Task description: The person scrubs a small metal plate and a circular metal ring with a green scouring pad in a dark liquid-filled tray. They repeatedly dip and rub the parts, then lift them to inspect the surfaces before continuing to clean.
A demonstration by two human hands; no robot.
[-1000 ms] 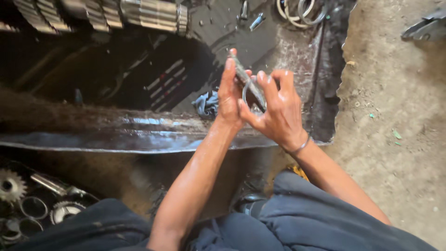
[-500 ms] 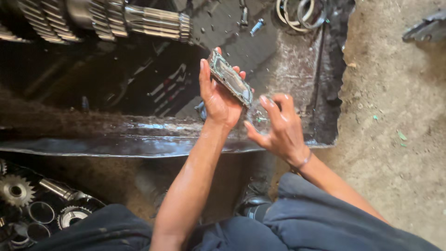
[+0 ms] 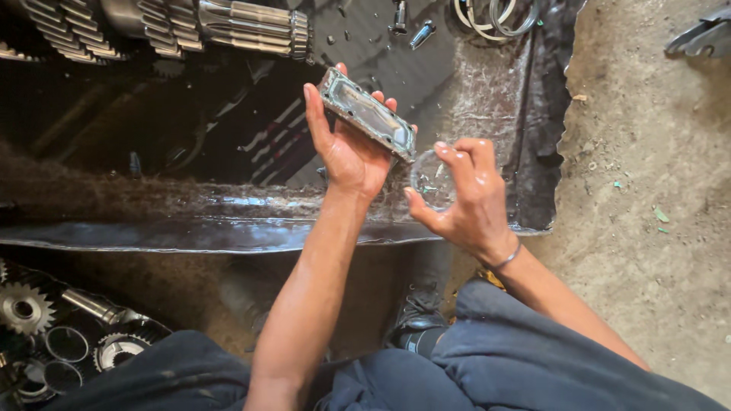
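Observation:
My left hand (image 3: 346,148) holds up a flat, rectangular metal cover plate (image 3: 367,114), grey and wet, tilted with its long side running from upper left to lower right. My right hand (image 3: 464,198) is just below its lower end and grips a metal ring (image 3: 431,180) between thumb and fingers. Both hands look oily and hover over a dark, wet tray (image 3: 495,114) on the ground.
A long geared shaft (image 3: 190,23) lies at the top left. Bolts (image 3: 411,27) and wire rings (image 3: 495,14) sit at the tray's far side. Gears (image 3: 23,308) and rings (image 3: 65,344) lie at the lower left. Bare concrete floor (image 3: 647,152) is to the right.
The hands were together a second ago; they have separated. My left hand has raised the plate and turned its flat face up, while my right hand has drawn the ring down and to the right.

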